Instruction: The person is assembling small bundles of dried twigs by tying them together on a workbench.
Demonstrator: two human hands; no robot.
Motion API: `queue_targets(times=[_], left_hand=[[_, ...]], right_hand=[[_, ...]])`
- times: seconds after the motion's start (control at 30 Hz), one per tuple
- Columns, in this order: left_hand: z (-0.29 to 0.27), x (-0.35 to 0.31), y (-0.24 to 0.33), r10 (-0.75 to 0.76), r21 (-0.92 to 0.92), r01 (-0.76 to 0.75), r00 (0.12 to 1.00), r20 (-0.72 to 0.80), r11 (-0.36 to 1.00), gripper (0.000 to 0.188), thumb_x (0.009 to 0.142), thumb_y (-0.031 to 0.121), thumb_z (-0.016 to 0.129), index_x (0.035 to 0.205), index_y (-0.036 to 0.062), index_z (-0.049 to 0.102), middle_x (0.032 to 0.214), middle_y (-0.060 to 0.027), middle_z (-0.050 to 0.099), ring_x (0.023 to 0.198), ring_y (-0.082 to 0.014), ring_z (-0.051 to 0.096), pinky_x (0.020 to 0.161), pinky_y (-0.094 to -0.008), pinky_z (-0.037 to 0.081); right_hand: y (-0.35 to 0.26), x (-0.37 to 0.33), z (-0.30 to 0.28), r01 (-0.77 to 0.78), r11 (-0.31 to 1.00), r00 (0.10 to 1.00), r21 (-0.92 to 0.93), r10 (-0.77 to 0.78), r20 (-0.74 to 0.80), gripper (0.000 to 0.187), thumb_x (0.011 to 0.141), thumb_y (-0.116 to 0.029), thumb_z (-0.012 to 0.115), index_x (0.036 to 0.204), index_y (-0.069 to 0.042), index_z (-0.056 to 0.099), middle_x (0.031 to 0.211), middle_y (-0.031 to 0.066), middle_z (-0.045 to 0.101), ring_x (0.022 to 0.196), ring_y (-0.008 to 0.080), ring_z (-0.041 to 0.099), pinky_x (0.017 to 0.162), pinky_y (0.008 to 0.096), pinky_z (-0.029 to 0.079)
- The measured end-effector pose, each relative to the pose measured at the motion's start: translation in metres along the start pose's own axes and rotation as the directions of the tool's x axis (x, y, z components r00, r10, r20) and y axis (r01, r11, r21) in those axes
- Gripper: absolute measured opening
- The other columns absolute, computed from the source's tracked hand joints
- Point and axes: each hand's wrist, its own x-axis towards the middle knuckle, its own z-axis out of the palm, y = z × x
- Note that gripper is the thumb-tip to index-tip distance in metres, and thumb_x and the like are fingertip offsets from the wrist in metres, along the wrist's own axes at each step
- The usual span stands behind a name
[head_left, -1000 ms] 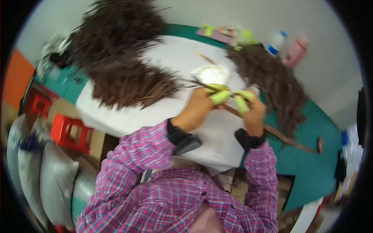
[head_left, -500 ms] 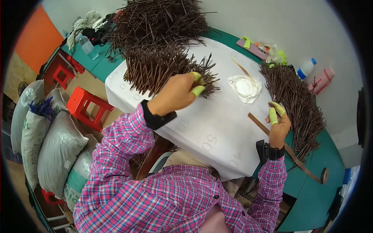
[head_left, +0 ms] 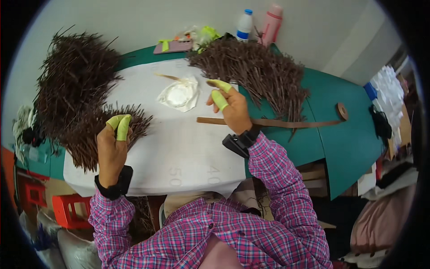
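My left hand [head_left: 112, 145] rests at the near edge of a small pile of thin brown sticks [head_left: 87, 134] on the left of a white mat [head_left: 174, 152]. Its thumb and forefinger, in yellow-green finger covers, pinch together on the sticks' ends. My right hand [head_left: 232, 110] hovers over the mat's right edge with its covered fingers apart and nothing in them. It is just above a long brown strip [head_left: 286, 122] and next to a white dish in clear wrap [head_left: 179, 95].
A big heap of brown sticks [head_left: 74, 78] fills the far left, and another heap [head_left: 260, 71] lies on the green table [head_left: 345, 143] at the right. A white bottle [head_left: 244, 24] and a pink bottle [head_left: 273, 18] stand at the back. Red stools [head_left: 67, 210] sit below left.
My right hand has come in from the right heap toward the white dish, fingers spread. My left hand stays pinching at the small left pile. My head has turned, shifting the view.
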Motion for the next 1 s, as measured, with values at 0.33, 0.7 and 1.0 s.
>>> queue_targets(times=[0.33, 0.7, 1.0], left_hand=[[0.087, 0.024, 0.037, -0.153, -0.610, 0.200, 0.980, 0.129, 0.767, 0.026, 0.091, 0.021, 0.040, 0.074, 0.0026, 0.049, 0.058, -0.0010, 0.048, 0.047, -0.0058, 0.042, 0.042, -0.0184, 0.034], [0.108, 0.025, 0.008, -0.333, -0.701, 0.319, 0.935, 0.123, 0.638, 0.035, 0.091, 0.034, 0.036, 0.070, 0.0075, 0.042, 0.058, -0.0016, 0.044, 0.046, -0.0073, 0.038, 0.042, -0.0194, 0.032], [0.105, 0.023, -0.005, -0.258, -0.829, 0.489, 0.793, 0.552, -0.272, 0.034, 0.091, 0.035, 0.035, 0.064, 0.0142, 0.037, 0.051, 0.0028, 0.033, 0.039, -0.0068, 0.027, 0.042, -0.0202, 0.024]], right_hand=[[0.007, 0.003, -0.009, 0.031, 1.000, 0.996, -0.001, -0.031, 0.089, 0.037, 0.092, -0.025, 0.035, 0.118, 0.000, 0.042, 0.074, 0.0056, 0.057, 0.066, 0.0080, 0.051, 0.060, 0.0207, 0.041], [0.003, 0.003, -0.006, -0.041, 0.995, 0.991, 0.094, 0.029, 0.129, 0.040, 0.093, -0.027, 0.030, 0.124, -0.003, 0.035, 0.077, 0.0058, 0.058, 0.069, 0.0102, 0.053, 0.067, 0.0238, 0.043], [0.008, 0.005, -0.005, -0.008, 0.996, 0.991, 0.089, -0.004, 0.136, 0.040, 0.093, -0.029, 0.030, 0.123, -0.001, 0.035, 0.075, 0.0063, 0.057, 0.068, 0.0103, 0.052, 0.065, 0.0237, 0.043]])
